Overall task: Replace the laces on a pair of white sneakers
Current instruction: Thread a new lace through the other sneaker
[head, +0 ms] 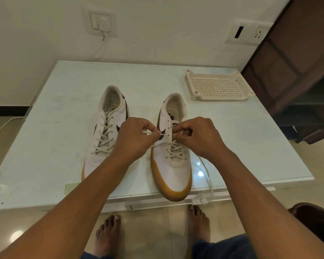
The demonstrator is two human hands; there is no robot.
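Observation:
Two white sneakers with tan soles stand on a glass-topped table [51, 143], toes toward me. The left sneaker [108, 128] is laced up to its top eyelets. The right sneaker [173, 161] is laced over its lower eyelets only. My left hand [137, 136] pinches the tip of a cream lace [158, 144] at an eyelet on the shoe's left side. My right hand [196, 135] grips the shoe's upper edge by the tongue, and whether it also holds lace is hidden. The lace's other end [209, 182] trails over the table's front edge.
A cream perforated plastic tray [219, 86] sits at the table's back right. A dark wooden cabinet [295, 71] stands to the right. A white cable [2, 129] runs down the wall and across the floor at left. My bare feet show under the table's front edge.

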